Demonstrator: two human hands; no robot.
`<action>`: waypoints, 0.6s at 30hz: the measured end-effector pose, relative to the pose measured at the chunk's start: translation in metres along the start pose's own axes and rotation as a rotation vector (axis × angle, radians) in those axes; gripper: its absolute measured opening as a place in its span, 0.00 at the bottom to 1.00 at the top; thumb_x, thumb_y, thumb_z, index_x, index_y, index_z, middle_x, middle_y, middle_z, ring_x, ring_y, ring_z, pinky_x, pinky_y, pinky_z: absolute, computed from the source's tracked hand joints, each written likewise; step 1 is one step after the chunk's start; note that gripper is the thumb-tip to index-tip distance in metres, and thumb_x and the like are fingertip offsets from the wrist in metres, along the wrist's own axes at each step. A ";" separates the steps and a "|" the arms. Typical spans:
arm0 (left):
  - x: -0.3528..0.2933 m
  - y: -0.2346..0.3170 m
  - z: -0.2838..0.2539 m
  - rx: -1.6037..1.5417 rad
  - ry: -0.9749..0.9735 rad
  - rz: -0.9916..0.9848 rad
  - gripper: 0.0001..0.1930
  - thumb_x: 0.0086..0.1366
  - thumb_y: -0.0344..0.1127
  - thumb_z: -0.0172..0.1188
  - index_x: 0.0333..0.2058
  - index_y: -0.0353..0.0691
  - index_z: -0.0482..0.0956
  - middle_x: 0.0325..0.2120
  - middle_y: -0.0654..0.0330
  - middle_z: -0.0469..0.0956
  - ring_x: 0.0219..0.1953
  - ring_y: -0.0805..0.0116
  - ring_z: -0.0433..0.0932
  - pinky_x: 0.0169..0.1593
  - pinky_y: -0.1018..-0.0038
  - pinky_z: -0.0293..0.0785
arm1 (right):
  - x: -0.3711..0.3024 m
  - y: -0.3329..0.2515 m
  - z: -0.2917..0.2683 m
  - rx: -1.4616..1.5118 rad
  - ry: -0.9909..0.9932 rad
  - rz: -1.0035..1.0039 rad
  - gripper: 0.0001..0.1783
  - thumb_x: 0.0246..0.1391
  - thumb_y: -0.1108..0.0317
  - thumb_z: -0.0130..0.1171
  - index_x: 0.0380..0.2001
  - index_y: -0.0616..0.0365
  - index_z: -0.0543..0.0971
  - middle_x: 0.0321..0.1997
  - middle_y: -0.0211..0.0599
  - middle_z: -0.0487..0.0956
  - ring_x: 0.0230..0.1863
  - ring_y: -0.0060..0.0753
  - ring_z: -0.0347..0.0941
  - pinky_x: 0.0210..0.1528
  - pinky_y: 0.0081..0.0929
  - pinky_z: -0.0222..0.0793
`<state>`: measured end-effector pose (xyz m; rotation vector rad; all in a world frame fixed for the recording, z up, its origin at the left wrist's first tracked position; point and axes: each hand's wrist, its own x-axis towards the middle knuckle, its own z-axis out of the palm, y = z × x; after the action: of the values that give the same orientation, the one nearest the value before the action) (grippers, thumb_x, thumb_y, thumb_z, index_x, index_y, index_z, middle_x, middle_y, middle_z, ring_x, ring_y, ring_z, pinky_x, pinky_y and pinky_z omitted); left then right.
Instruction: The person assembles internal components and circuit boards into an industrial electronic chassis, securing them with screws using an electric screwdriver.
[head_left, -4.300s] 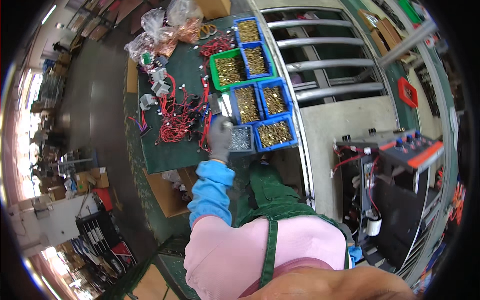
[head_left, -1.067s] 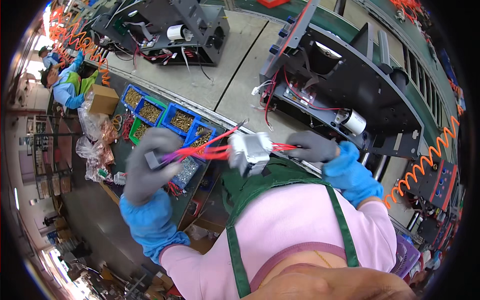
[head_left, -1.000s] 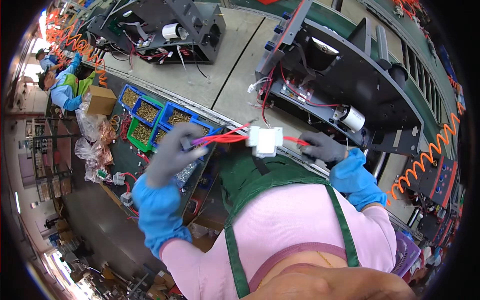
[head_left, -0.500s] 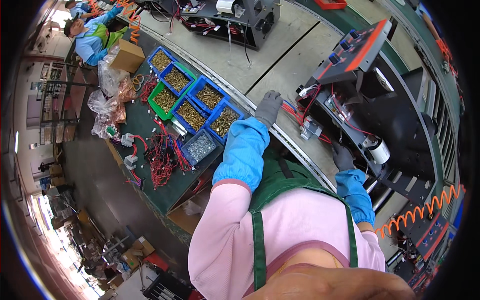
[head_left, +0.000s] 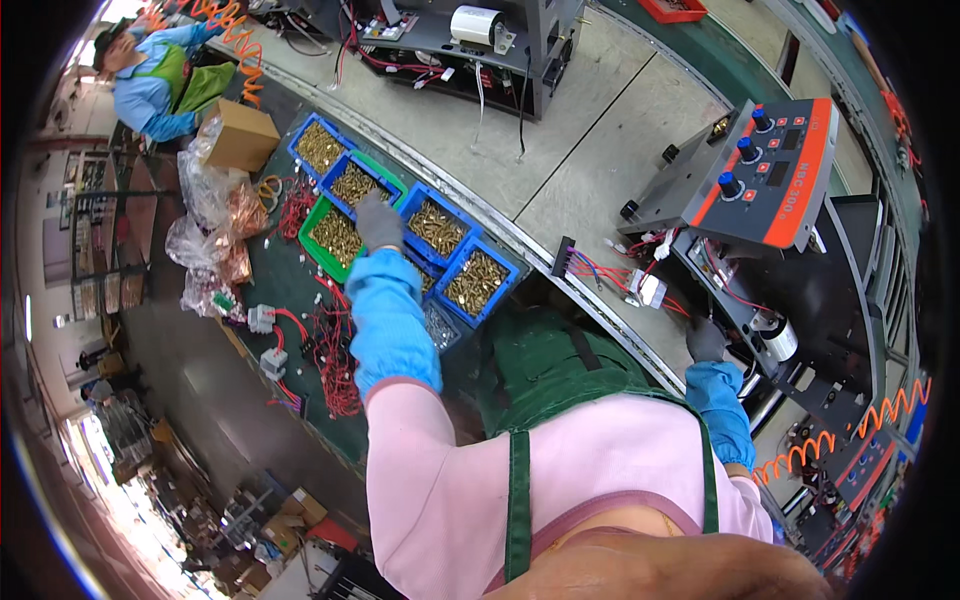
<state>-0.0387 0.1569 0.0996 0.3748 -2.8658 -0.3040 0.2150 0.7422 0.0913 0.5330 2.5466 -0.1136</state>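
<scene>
My left hand point(head_left: 380, 224), in a grey glove and blue sleeve cover, is over the screw bins, at the edge between a blue bin point(head_left: 352, 184) and a green bin point(head_left: 337, 233), both full of brass-coloured screws. Its fingertips point down and are too small to read. Low beside the open black machine chassis point(head_left: 830, 285), my gloved right hand point(head_left: 706, 340) is close to red wires and a white cylindrical capacitor point(head_left: 776, 337); its fingers are mostly hidden. A wire harness with a grey-white connector block point(head_left: 648, 289) and a dark connector point(head_left: 563, 256) lies beside the chassis.
Past the harness, a control panel point(head_left: 765, 175) with blue knobs tilts up from the chassis. Another chassis point(head_left: 470, 60) stands farther up the line. Red wire bundles point(head_left: 330, 345) and a cardboard box point(head_left: 238, 137) lie on the side bench. A co-worker point(head_left: 160, 80) stands far left.
My left hand has moved left from the harness wires to the screw bins. The harness end with the dark connector now lies uncovered. The control panel has turned, its face now more visible.
</scene>
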 end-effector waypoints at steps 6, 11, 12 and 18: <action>0.079 -0.006 0.013 0.379 -0.599 -0.080 0.12 0.60 0.32 0.50 0.40 0.36 0.75 0.40 0.46 0.77 0.43 0.49 0.77 0.44 0.62 0.75 | -0.025 -0.017 -0.031 -0.018 0.064 0.001 0.15 0.52 0.58 0.53 0.40 0.52 0.77 0.32 0.50 0.78 0.36 0.52 0.75 0.39 0.47 0.69; 0.091 -0.023 0.019 0.304 -0.617 -0.117 0.10 0.60 0.33 0.50 0.36 0.35 0.76 0.39 0.45 0.77 0.43 0.47 0.77 0.44 0.61 0.75 | -0.056 -0.023 -0.033 0.152 0.389 -0.049 0.11 0.50 0.63 0.57 0.36 0.56 0.78 0.37 0.45 0.78 0.40 0.49 0.73 0.42 0.40 0.68; 0.087 -0.022 0.017 0.324 -0.551 -0.056 0.09 0.59 0.32 0.50 0.34 0.34 0.76 0.37 0.44 0.78 0.42 0.48 0.77 0.44 0.60 0.75 | -0.062 -0.026 -0.031 0.233 0.337 -0.051 0.11 0.51 0.63 0.56 0.36 0.55 0.77 0.37 0.44 0.78 0.41 0.48 0.73 0.42 0.41 0.68; 0.091 -0.036 0.009 0.214 -0.312 0.027 0.09 0.57 0.37 0.55 0.34 0.41 0.78 0.33 0.50 0.80 0.36 0.54 0.79 0.38 0.63 0.74 | -0.094 -0.028 -0.012 0.379 0.240 -0.038 0.09 0.51 0.65 0.55 0.34 0.54 0.78 0.34 0.42 0.78 0.39 0.47 0.73 0.42 0.39 0.68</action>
<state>-0.1180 0.0998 0.1015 0.3529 -3.2190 -0.0519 0.2717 0.6857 0.1492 0.6754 2.7838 -0.5874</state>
